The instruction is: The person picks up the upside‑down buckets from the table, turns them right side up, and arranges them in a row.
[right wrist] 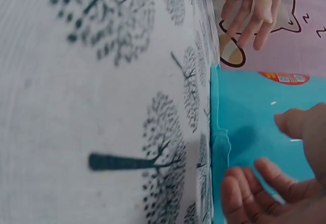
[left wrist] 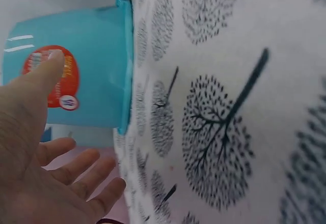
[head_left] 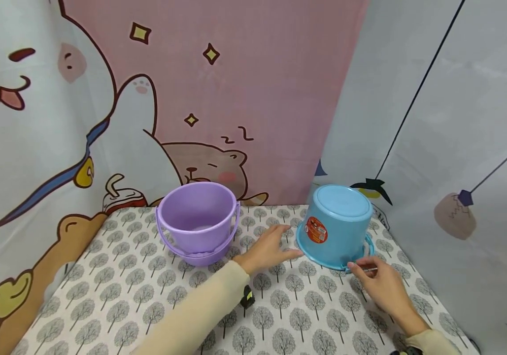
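The blue bucket [head_left: 337, 229] stands upside down on the tabletop [head_left: 116, 301], to the right of the purple bucket [head_left: 197, 231]. Your left hand [head_left: 268, 250] is spread wide, near the blue bucket but apart; your right hand [head_left: 382, 283], thumb and fingers parted, is at the rim [head_left: 320, 261] beside the handle [head_left: 371, 246]; contact cannot be confirmed. Expect a light plastic shell: fairly stiff, smooth enough to slip, unlikely to break. Grip under the rim on opposite sides; avoid squeezing the tapered wall [head_left: 346, 241] or relying on the handle, which may swing.
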`<state>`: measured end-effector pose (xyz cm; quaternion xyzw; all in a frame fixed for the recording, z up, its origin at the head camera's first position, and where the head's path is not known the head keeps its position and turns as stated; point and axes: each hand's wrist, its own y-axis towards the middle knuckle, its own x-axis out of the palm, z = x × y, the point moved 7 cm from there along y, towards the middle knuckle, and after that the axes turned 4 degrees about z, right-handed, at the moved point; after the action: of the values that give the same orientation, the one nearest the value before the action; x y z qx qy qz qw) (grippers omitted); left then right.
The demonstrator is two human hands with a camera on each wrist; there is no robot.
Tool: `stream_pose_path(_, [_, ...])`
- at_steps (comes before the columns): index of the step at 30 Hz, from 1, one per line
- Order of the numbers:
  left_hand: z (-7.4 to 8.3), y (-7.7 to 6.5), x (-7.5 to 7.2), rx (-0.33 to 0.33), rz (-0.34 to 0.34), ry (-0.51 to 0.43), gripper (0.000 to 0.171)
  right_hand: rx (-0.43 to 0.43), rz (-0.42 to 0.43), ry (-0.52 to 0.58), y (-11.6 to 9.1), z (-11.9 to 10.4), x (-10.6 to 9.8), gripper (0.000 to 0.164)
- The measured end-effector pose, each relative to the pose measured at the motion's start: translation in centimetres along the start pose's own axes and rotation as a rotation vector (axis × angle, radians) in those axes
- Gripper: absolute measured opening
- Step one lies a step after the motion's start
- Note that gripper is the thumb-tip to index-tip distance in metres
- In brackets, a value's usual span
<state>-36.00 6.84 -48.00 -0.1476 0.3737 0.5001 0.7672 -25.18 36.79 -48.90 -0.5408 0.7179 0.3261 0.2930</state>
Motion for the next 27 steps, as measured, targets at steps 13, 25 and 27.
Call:
stream_pose_path(13, [-0.3,4.1,3.7,-0.042,-0.044,-0.026,0.118,0.149,-0.109,-0.089,1.2,2.7,0.4,0.082])
stream_pose_path(25, [-0.2,5.7,5.1,-0.030,-0.029,-0.039,0.111,0.141,-0.057,-0.048,1.7,2.6,0.9,0.086])
stream_pose_path(27, [-0.2,5.6,5.1,-0.041,-0.028,-0.049,0.111,0.158,-0.049,-0.031,1.6,2.5,1.0,0.097])
